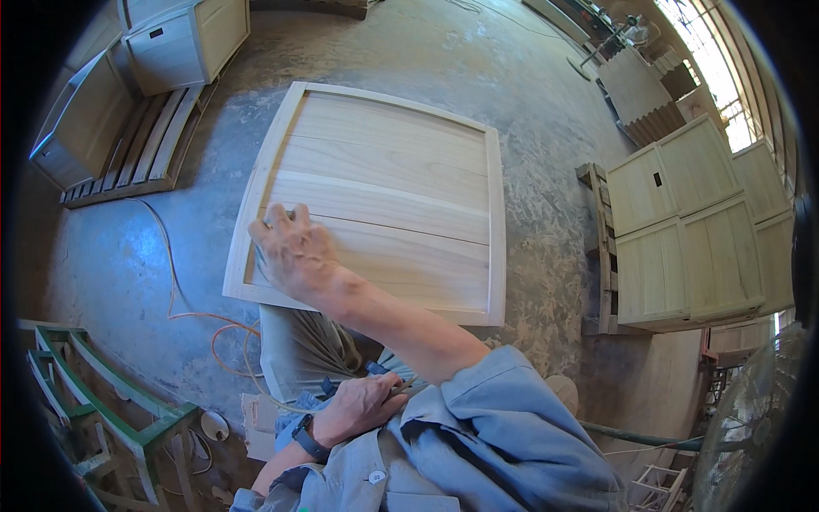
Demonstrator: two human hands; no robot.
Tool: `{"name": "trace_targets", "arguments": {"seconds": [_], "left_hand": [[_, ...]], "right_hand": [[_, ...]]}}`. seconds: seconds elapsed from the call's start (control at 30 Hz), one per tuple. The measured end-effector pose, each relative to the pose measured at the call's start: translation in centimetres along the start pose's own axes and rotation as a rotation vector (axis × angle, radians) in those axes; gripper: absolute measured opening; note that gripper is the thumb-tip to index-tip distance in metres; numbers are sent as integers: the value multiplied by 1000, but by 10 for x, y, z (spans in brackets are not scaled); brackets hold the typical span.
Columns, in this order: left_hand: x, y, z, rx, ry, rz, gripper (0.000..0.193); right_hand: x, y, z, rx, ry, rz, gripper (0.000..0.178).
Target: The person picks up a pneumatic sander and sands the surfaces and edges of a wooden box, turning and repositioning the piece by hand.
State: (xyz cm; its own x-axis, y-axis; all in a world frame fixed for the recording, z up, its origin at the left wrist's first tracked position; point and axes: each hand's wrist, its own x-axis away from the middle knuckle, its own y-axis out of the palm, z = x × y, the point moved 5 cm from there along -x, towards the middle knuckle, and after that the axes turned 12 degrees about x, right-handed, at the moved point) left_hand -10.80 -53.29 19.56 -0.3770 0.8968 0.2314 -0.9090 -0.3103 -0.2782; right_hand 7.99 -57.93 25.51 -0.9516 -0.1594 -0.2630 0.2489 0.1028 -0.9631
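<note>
Right hand point(297, 253) blurred (slightly), fan point(740, 427) cropped

1. The framed wooden panel point(388, 183) was pale cream, patterned with soft lengthwise grain, a whiter streak and thin dark seam lines.
2. The concrete floor point(546, 128) was blue-grey, mottled with whitish and tan blotches.
3. The long-sleeved shirt point(529, 427) was dusty blue, with a whitish button point(376, 477).
4. The trousers point(316, 346) were grey-olive.
5. The wristwatch point(309, 437) was blackish.
6. The thin hose point(200, 316) was orange, fading to tan.
7. The slatted frame point(141, 437) at lower left was green along its top rails.
8. The right-hand cabinets point(687, 256) were yellowish-green with faint grain and a black slot point(658, 179).
9. The right-hand pallet point(606, 256) was greyish brown.
</note>
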Motion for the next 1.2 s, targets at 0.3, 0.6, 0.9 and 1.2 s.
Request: {"name": "trace_targets", "arguments": {"seconds": [0.3,0.6,0.9,1.2], "left_hand": [[-7,6,5,6,65,-111,33],[1,8,-11,47,114,-131,34],[24,-13,-13,68,105,40,31],[9,-10,-16,116,107,53,29]], "right_hand": [[129,-52,136,339,419,-69,31],[153,-65,165,392,687,-115,36],[42,-16,40,164,191,-49,28],[-5,-5,1,34,-7,23,20]]}}
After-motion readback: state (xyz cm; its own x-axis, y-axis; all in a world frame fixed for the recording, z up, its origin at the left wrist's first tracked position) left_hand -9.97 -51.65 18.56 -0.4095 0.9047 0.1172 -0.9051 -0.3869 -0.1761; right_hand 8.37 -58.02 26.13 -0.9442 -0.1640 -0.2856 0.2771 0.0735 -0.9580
